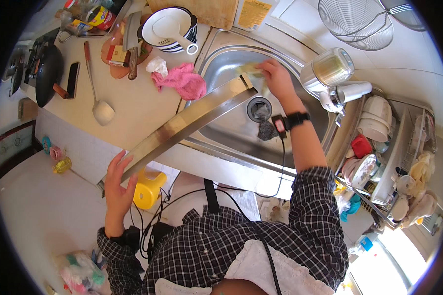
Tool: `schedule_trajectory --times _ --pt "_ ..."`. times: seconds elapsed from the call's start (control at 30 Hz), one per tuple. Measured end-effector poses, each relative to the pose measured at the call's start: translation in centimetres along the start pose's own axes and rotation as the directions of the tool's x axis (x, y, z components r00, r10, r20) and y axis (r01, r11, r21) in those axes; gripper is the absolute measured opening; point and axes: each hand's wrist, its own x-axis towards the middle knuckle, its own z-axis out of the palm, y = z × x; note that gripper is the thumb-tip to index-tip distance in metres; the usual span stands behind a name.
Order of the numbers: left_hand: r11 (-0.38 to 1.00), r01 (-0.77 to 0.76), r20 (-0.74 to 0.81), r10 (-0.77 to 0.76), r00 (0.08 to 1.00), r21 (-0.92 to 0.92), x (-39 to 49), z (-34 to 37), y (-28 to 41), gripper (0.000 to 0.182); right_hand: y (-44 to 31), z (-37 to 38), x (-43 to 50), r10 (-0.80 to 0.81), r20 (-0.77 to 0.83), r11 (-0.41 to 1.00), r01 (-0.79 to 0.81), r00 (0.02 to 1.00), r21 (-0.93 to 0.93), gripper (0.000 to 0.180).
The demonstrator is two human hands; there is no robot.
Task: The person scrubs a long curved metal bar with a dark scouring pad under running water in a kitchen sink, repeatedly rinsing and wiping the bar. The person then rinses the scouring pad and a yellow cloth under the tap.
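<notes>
A long metal trough (pixel 184 125) slants from the lower left up over the near left rim of the steel sink (pixel 221 138). My left hand (pixel 119 184) grips its lower end, the thumb on the near side and the fingers at the far edge. Over the back of the basin, beyond the trough's upper end, my right hand (pixel 277 79) holds a blurred yellowish-green cloth or pad (pixel 248 69). Below that hand are the drain strainer (pixel 259 109) and a dark steel-wool scourer (pixel 267 131).
Left of the sink lie a pink cloth (pixel 184 81), a spatula (pixel 103 112), a cleaver (pixel 132 33) and stacked bowls (pixel 168 27). A faucet (pixel 330 99) and dish rack (pixel 387 155) stand right. A black cable (pixel 282 166) hangs from my right wrist.
</notes>
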Motion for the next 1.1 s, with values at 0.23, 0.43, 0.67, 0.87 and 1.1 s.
schedule_trajectory --times 0.23,0.43,0.67,0.87,1.1 --pt "0.820 0.020 0.166 0.092 0.982 -0.572 5.5 2.6 4.8 0.036 0.6 -13.0 -11.4 0.155 -0.429 0.833 -0.351 0.890 -0.427 0.028" --pt "0.511 0.332 0.519 0.281 0.807 -0.793 6.9 13.6 11.2 0.038 1.6 -19.7 -9.3 0.342 -0.176 0.542 -0.346 0.923 -0.766 0.041" --pt "0.272 0.637 0.688 0.174 0.704 -0.721 9.0 24.5 16.9 0.036 4.7 -21.4 -9.1 0.306 -0.111 0.407 -0.235 0.946 -0.883 0.043" --pt "0.037 0.625 0.626 0.026 0.779 -0.779 11.6 29.7 17.1 0.026 4.7 -21.2 -10.8 0.273 -0.196 0.421 -0.301 0.942 -0.856 0.040" --pt "-0.011 0.567 0.565 -0.099 0.819 -0.824 14.5 30.9 15.5 0.029 2.9 -12.4 -13.3 0.332 -0.322 0.817 -0.441 0.886 -0.371 0.039"
